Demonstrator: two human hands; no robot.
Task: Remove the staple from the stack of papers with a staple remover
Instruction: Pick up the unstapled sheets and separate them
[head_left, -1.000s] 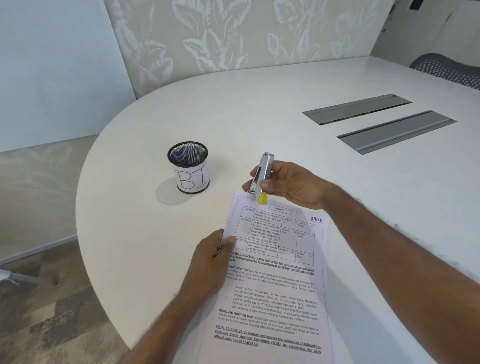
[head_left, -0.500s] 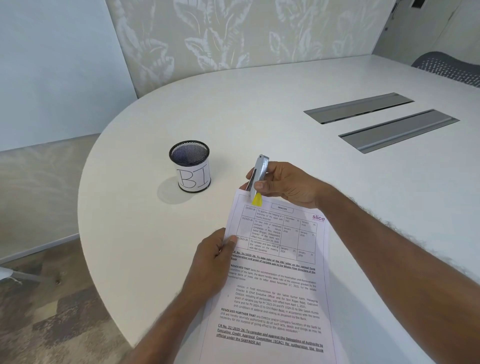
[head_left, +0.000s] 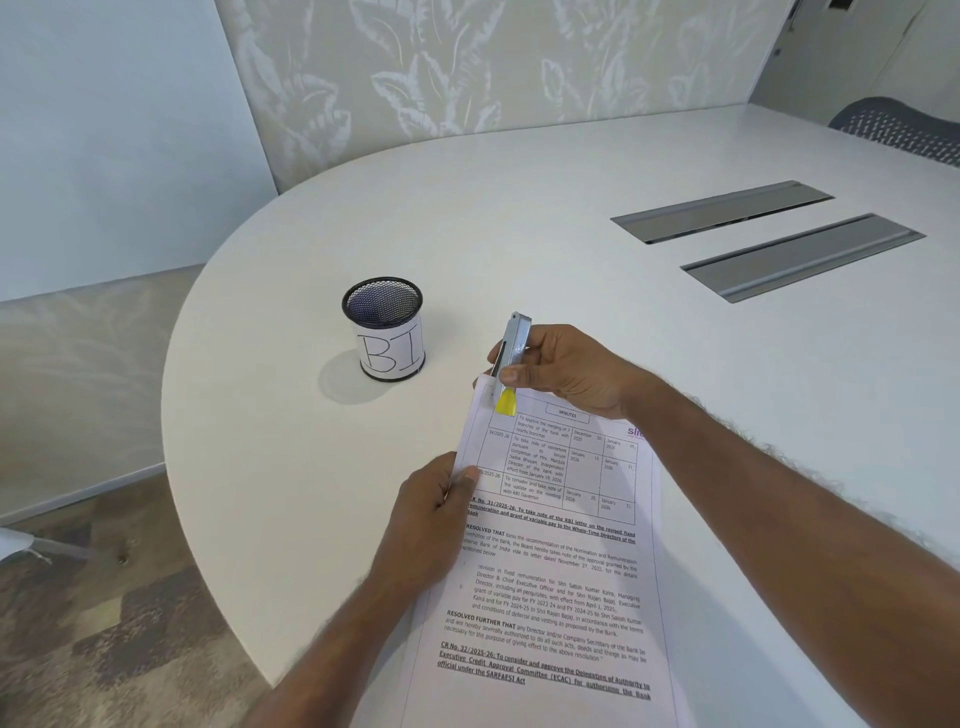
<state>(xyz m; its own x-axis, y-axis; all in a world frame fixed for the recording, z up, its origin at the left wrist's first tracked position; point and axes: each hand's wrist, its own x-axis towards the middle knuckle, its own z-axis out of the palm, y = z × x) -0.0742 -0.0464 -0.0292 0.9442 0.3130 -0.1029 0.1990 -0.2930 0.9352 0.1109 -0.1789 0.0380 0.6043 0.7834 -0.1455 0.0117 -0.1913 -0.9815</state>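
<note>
since half a second ago i tilted the staple remover a touch; right hand grip closed round it, yellow tip on the stack of papers top-left corner. left hand pins the sheets' edge on the worktop. staple itself not discernible; prying looks imminent.

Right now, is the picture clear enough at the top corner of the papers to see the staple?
Head view: light is even, no glare on the papers; the print reads sharply. The staple remover in the right hand covers that corner, so no staple can be made out. Wide-angle bending curves the table edge.
</note>
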